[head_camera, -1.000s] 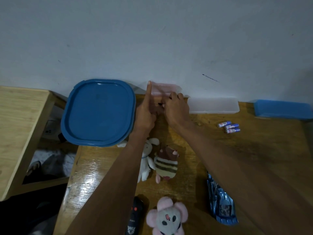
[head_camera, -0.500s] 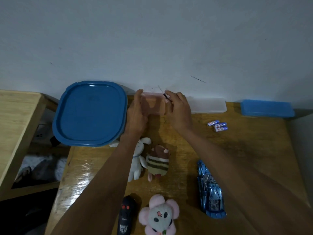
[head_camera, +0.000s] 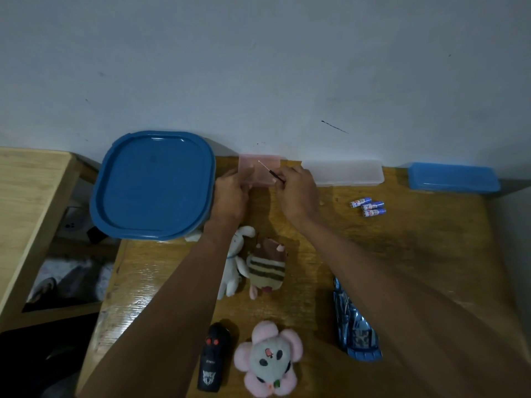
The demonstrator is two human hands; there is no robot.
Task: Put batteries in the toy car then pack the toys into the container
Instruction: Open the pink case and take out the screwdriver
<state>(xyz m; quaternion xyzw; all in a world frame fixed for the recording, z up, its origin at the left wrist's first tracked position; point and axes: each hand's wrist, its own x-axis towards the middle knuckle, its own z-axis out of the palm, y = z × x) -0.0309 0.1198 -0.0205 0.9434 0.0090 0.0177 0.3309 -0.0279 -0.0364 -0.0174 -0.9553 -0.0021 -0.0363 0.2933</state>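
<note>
Screwdriver [head_camera: 271, 174] pinched in right hand [head_camera: 298, 196]; left hand [head_camera: 230, 196] grips pink box [head_camera: 260, 169] at tabletop's back edge. Toy car [head_camera: 355, 326] near front edge, 3 batteries [head_camera: 368, 207] back right. Likely fetching tool; next, open car's battery cover.

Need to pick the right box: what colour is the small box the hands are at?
Translucent pink small box, by the wall; seen in the head view.
</note>
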